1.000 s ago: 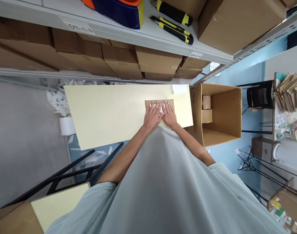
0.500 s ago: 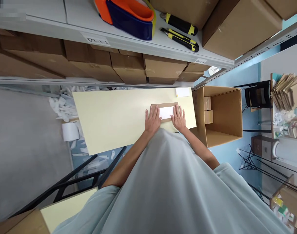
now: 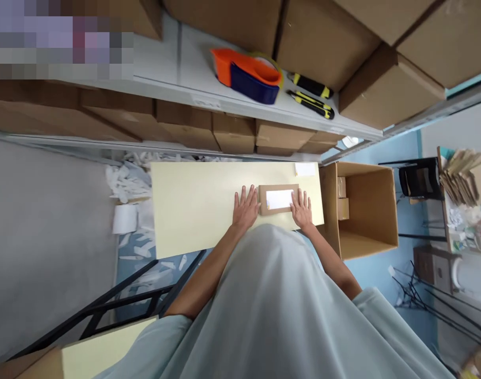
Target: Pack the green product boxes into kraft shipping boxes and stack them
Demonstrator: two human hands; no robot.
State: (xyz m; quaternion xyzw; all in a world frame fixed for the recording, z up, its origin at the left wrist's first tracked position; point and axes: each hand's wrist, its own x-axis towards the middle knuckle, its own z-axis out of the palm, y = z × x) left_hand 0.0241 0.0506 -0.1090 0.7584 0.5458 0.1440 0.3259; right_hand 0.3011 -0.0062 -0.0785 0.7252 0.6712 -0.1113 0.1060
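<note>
A small brown cardboard package lies flat on the pale yellow table, with a white label on its top. My left hand is spread just left of the package, palm down, its thumb close to the package's edge. On the package's right end rests my right hand, fingers apart, the fingertips by the label's right edge. Neither hand is wrapped round anything. A second white label or stack of labels lies at the table's far right corner.
An open large carton with small boxes inside stands right of the table. Above the far edge, a shelf holds an orange and blue tape dispenser, two yellow-black cutters and cartons. A white roll is at left.
My left hand has come off the package to its left side. The right hand has stayed at its right end. More of the label shows, and the whole view has shifted.
</note>
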